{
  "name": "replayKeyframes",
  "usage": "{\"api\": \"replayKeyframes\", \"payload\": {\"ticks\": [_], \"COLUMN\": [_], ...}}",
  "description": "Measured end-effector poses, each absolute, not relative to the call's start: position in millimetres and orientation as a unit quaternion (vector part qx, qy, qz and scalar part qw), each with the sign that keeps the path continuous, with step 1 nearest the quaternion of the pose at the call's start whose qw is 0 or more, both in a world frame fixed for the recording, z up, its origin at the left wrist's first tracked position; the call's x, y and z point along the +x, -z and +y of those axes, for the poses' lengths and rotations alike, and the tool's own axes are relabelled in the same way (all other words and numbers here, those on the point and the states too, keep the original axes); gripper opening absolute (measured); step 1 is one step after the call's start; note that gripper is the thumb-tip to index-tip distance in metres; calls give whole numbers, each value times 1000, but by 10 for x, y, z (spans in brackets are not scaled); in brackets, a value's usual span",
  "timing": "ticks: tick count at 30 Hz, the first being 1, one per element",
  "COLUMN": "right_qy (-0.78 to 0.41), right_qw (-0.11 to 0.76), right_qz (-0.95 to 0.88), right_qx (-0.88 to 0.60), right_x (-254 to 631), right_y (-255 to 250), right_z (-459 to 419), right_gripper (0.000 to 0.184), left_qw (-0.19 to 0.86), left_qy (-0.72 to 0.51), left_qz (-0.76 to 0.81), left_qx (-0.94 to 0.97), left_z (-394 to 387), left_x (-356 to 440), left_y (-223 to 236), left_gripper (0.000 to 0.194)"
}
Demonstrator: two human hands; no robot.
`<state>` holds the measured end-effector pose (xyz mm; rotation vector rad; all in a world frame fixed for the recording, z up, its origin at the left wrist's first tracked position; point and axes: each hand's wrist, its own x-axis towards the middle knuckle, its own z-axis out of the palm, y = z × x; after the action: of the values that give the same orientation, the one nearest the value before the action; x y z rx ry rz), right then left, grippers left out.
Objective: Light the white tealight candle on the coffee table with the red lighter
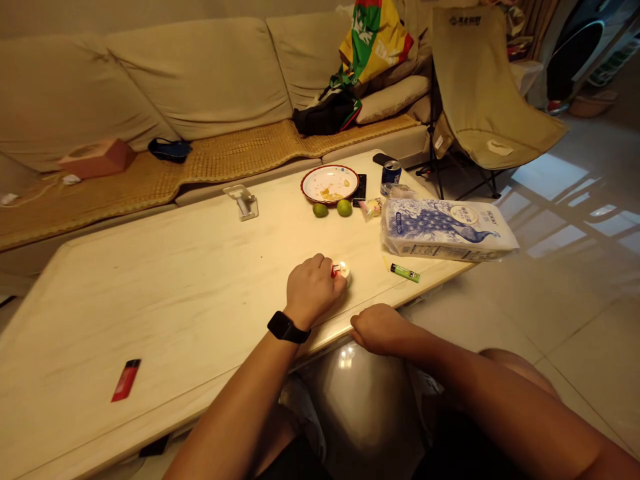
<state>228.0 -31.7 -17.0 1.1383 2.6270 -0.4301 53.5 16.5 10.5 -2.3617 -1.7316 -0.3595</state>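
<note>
My left hand (314, 288), with a black watch on its wrist, is closed around a red lighter (334, 270); most of the lighter is hidden by the fingers. A bright flame shows at the lighter's tip, over a small whitish candle (347, 277) on the table. At the table's front edge, my right hand (381, 329) is closed with its fingers curled; whether anything is inside it is hidden. Nearest to it on the tabletop lies a green lighter (405, 273). Another red lighter (126, 381) lies far to the left.
The pale table (165, 287) carries a tissue pack (445, 230), a red-rimmed plate (313, 190) with food scraps, two limes (345, 208), a blue can (391, 175) and a grey-white holder (243, 202). Behind stand a sofa (200, 73) and a folding chair (480, 93).
</note>
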Motion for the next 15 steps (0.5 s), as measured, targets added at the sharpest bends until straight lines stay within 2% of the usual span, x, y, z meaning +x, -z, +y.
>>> {"api": "replayKeyframes", "payload": {"ticks": [15], "right_qy": [141], "right_qw": [120], "right_qz": [905], "right_qx": [382], "right_x": [2276], "right_y": [167], "right_z": [-302], "right_gripper": [39], "left_qw": [79], "left_qy": [223], "left_qz": [-590], "left_qx": [-772], "left_z": [50], "left_x": [284], "left_y": [-114], "left_gripper": [29]}}
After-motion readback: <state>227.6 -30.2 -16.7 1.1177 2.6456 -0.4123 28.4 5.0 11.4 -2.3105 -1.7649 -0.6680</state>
